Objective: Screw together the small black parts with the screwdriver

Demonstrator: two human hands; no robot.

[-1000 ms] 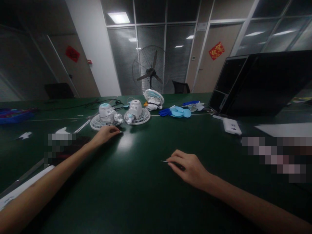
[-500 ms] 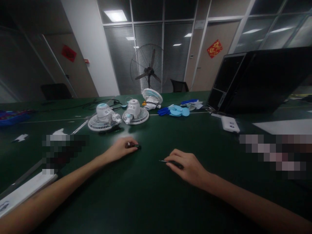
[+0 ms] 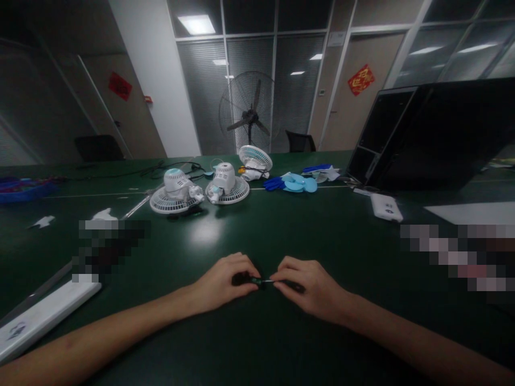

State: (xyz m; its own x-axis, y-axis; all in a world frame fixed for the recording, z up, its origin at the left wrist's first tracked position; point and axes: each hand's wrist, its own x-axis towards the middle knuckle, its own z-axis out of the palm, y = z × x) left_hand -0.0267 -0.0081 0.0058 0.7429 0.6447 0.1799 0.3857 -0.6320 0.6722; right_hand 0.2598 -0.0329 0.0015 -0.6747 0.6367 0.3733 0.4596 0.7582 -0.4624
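My left hand (image 3: 227, 280) is closed around a small dark part (image 3: 256, 280) with a greenish end, most of it hidden by my fingers. My right hand (image 3: 316, 284) pinches a small screwdriver (image 3: 293, 284) with a dark handle. Its thin metal shaft points left and reaches the end of the dark part; whether the tip sits in a screw is too small to tell. Both hands are low over the green table (image 3: 257, 343), close together near its middle.
Two white fan heads (image 3: 177, 195) (image 3: 228, 187) lie grille-down at the back, with a third fan head (image 3: 255, 162) behind. Light blue fan blades (image 3: 300, 183) and blue gloves (image 3: 274, 184) lie beside them. A large black monitor (image 3: 446, 134) stands right; a white box (image 3: 48, 316) lies left.
My left hand has moved right and nearer to me with the dark part, bringing it to the screwdriver's tip. My right hand has shifted only slightly, and the view has turned a little left.
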